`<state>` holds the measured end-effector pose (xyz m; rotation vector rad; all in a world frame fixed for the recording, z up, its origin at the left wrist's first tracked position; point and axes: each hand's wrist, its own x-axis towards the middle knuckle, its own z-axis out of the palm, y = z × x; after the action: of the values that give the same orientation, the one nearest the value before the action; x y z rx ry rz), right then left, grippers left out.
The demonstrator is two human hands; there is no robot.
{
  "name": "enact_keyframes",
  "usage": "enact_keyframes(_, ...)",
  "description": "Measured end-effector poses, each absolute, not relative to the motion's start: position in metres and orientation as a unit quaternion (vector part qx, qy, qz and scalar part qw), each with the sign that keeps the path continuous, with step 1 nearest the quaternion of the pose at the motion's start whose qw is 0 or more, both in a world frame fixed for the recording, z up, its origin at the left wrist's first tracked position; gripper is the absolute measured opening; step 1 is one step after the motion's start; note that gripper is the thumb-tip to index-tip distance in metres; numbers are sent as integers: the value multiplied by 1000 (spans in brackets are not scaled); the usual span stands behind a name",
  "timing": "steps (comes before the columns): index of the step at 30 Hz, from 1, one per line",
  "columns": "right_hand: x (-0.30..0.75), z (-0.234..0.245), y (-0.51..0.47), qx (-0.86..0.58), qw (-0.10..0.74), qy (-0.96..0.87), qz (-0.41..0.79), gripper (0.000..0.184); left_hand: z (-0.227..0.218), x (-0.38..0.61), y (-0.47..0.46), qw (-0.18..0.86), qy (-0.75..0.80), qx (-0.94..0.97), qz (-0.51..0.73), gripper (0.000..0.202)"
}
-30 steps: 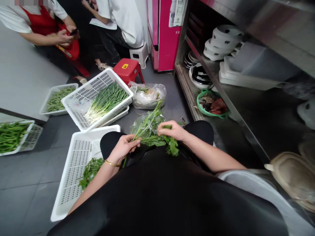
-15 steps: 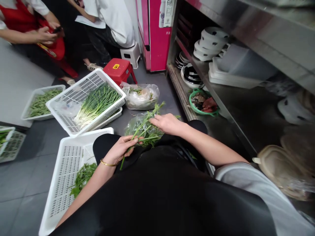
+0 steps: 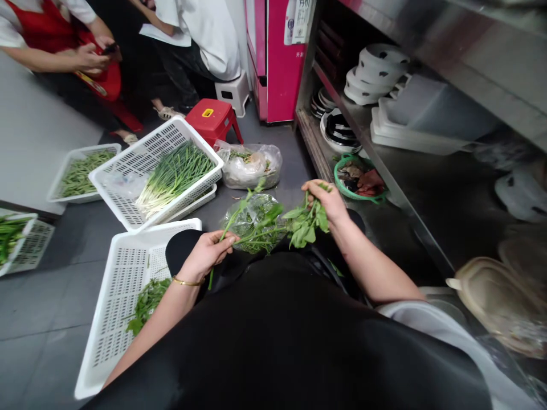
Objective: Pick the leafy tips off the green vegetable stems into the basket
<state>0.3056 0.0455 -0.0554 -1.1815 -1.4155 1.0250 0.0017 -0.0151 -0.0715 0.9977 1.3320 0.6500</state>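
My left hand [image 3: 213, 249] is closed on the thin green stems [image 3: 233, 219] of a leafy vegetable, which fan out to the right. Off to the right, my right hand [image 3: 327, 199] grips a bunch of leafy greens [image 3: 304, 225], its leaves hanging down below the fingers. Between the hands and lower down lies a clear plastic bag [image 3: 256, 208] with more greens in it. To the left of my knee is a white perforated basket [image 3: 115, 296] holding a small heap of leafy greens [image 3: 147, 304].
Another white basket [image 3: 111, 196] holds scallions [image 3: 179, 171]; green beans [image 3: 85, 171] lie in one behind it. A filled plastic bag [image 3: 250, 165] and a red stool [image 3: 209, 122] stand ahead. Metal shelving [image 3: 384, 154] runs along the right. Two people are at the upper left.
My right hand has moved right, away from my left hand, and now has a leafy bunch in it. The left hand stays on the stems. The view has shifted slightly.
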Motion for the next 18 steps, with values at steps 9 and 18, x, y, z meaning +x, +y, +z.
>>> enact_keyframes(9, 248, -29, 10, -349, 102, -920, 148, 21, -74, 20, -13, 595, 602, 466, 257, 28)
enact_keyframes(18, 222, -68, 20, -332, -26, -911, 242, 30, -70, 13, -23, 546, 574, 550, 266, 26)
